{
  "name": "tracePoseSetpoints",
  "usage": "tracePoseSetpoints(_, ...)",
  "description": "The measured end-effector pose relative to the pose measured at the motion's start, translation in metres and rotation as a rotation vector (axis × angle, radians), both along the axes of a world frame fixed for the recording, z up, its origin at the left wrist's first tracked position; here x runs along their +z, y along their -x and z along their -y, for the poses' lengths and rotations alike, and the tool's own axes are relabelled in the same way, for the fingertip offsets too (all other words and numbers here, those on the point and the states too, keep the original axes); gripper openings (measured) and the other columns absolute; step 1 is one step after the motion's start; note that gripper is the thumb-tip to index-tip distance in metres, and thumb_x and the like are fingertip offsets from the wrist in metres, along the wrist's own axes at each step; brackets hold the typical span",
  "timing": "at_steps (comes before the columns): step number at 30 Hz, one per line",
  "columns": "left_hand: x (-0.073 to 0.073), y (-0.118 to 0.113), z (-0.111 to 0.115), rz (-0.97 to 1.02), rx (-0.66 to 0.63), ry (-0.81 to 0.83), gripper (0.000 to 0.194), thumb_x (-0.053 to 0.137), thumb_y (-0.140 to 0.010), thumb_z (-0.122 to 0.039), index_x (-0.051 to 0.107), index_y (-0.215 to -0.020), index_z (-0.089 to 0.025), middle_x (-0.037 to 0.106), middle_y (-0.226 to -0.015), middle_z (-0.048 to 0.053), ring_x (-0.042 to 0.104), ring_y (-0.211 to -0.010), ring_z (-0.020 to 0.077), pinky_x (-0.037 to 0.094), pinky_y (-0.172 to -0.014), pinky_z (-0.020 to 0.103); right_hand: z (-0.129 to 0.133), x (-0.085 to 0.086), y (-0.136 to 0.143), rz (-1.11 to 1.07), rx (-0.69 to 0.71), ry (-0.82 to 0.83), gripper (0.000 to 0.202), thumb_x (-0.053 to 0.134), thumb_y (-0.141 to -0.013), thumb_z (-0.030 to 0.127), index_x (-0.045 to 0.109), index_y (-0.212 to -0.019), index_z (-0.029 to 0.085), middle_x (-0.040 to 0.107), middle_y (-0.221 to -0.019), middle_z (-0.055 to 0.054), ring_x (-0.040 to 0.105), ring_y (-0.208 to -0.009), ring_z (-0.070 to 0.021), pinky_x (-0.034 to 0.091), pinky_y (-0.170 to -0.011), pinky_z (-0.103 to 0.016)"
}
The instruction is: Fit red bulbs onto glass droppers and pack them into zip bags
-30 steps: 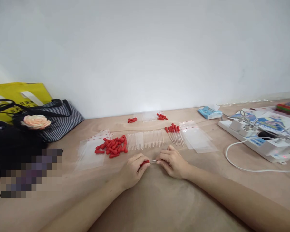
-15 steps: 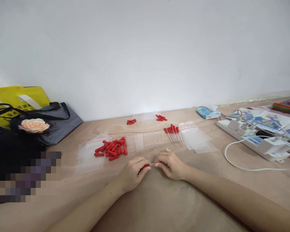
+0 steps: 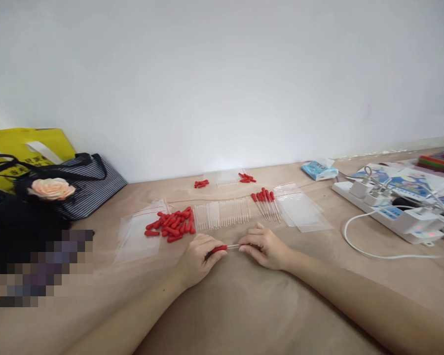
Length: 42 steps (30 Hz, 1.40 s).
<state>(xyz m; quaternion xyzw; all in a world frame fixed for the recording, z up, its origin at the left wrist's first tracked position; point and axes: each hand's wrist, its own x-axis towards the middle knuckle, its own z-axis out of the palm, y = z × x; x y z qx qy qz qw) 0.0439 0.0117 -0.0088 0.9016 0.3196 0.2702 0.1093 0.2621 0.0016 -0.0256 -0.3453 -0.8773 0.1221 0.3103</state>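
Observation:
My left hand point(image 3: 199, 256) pinches a red rubber bulb point(image 3: 219, 249) by its fingertips. My right hand point(image 3: 265, 246) pinches a thin clear glass tube point(image 3: 233, 246) whose end meets the bulb between the two hands. Both hands rest low on the tan table point(image 3: 244, 305). Just behind the left hand lies a heap of several loose red bulbs point(image 3: 172, 225). A row of several clear tubes point(image 3: 222, 214) lies behind the hands. Several finished droppers with red bulbs point(image 3: 265, 203) lie to the right of that row.
Clear zip bags lie at the left point(image 3: 138, 231) and right point(image 3: 299, 207). More red bulbs point(image 3: 202, 184) and tubes sit near the wall. Bags with a peach fabric rose point(image 3: 52, 188) stand far left. A white power strip point(image 3: 395, 214) with cable point(image 3: 358, 249) is at the right, and a blue tissue pack point(image 3: 318, 170).
The hands stay together with bulb and tube between them; the gap between the fingertips has widened a little since half a second ago. The view has shifted slightly.

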Motion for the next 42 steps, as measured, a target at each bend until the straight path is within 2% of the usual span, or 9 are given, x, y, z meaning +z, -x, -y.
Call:
tracePoseSetpoints(8,-0.002,-0.003,-0.002,-0.013,-0.047,0.004,0.026,0.043,-0.086,-0.032,0.061,-0.075,-0.018,0.063,-0.066,0.002,0.054,-0.062,0.0135,0.039,-0.067,0.028,-0.002,-0.006,0.005,-0.016,0.023,-0.026,0.022,0.039,-0.087,0.026,0.060,-0.082,0.018,0.063,-0.072,-0.003,0.054,-0.067,-0.0139,0.034,-0.066,-0.029)
tracePoseSetpoints(15,-0.001,-0.001,-0.001,0.015,0.029,0.007,0.018,0.046,-0.084,-0.028,0.060,-0.077,-0.018,0.063,-0.069,0.001,0.055,-0.066,0.0135,0.040,-0.068,0.028,0.003,0.005,0.004,0.134,-0.069,-0.097,0.021,0.042,-0.086,0.029,0.061,-0.087,0.020,0.064,-0.077,-0.003,0.052,-0.074,-0.0159,0.029,-0.068,-0.032)
tracePoseSetpoints(18,-0.003,0.001,-0.001,0.029,0.068,-0.024,0.015,0.048,-0.083,-0.026,0.058,-0.092,-0.020,0.062,-0.082,0.002,0.056,-0.077,0.0154,0.041,-0.074,0.030,0.005,0.006,0.002,0.200,-0.109,-0.149,0.019,0.044,-0.084,0.026,0.063,-0.086,0.020,0.063,-0.076,-0.005,0.050,-0.074,-0.0172,0.029,-0.067,-0.032)
tracePoseSetpoints(21,-0.008,0.005,-0.004,0.111,0.216,-0.049,0.033,0.051,-0.081,-0.026,0.044,-0.113,-0.020,0.055,-0.094,0.005,0.053,-0.082,0.0164,0.044,-0.075,0.031,-0.004,0.002,-0.005,0.143,-0.248,-0.111,0.021,0.043,-0.083,0.022,0.063,-0.083,0.018,0.062,-0.076,-0.006,0.051,-0.073,-0.0173,0.032,-0.067,-0.031)
tracePoseSetpoints(23,-0.010,0.006,-0.005,0.145,0.276,-0.039,0.036,0.051,-0.080,-0.026,0.041,-0.113,-0.019,0.051,-0.092,0.004,0.052,-0.077,0.0149,0.045,-0.073,0.031,-0.016,0.001,-0.013,0.082,-0.425,-0.047,0.022,0.042,-0.082,0.021,0.063,-0.081,0.017,0.062,-0.075,-0.007,0.053,-0.072,-0.0176,0.035,-0.066,-0.029)
tracePoseSetpoints(27,-0.008,0.005,-0.005,0.087,0.237,0.003,0.028,0.050,-0.079,-0.022,0.044,-0.107,-0.020,0.048,-0.089,0.003,0.051,-0.075,0.0140,0.045,-0.074,0.031,-0.045,0.007,-0.028,0.085,-0.799,0.080,0.022,0.042,-0.080,0.025,0.063,-0.084,0.018,0.064,-0.079,-0.007,0.057,-0.073,-0.0194,0.035,-0.064,-0.028)
tracePoseSetpoints(29,-0.007,0.005,-0.004,0.062,0.223,0.019,0.027,0.049,-0.079,-0.021,0.045,-0.106,-0.020,0.048,-0.090,0.003,0.050,-0.076,0.0141,0.045,-0.074,0.031,-0.055,0.012,-0.029,0.127,-0.923,0.129,0.022,0.042,-0.080,0.026,0.061,-0.087,0.019,0.065,-0.083,-0.006,0.058,-0.076,-0.0199,0.034,-0.065,-0.028)
tracePoseSetpoints(32,-0.006,0.005,-0.004,0.048,0.221,0.042,0.022,0.049,-0.079,-0.021,0.047,-0.101,-0.020,0.049,-0.091,0.003,0.051,-0.073,0.0136,0.045,-0.071,0.030,-0.061,0.017,-0.025,0.219,-0.992,0.163,0.022,0.040,-0.081,0.025,0.059,-0.091,0.018,0.065,-0.085,-0.007,0.058,-0.081,-0.0210,0.033,-0.069,-0.030)
tracePoseSetpoints(42,-0.001,0.003,-0.004,0.007,0.182,0.106,0.009,0.049,-0.078,-0.021,0.056,-0.083,-0.019,0.051,-0.086,0.003,0.052,-0.073,0.0137,0.045,-0.067,0.027,-0.067,0.011,-0.022,0.318,-1.018,0.204,0.024,0.040,-0.080,0.025,0.056,-0.097,0.018,0.065,-0.087,-0.008,0.058,-0.086,-0.0225,0.027,-0.077,-0.035)
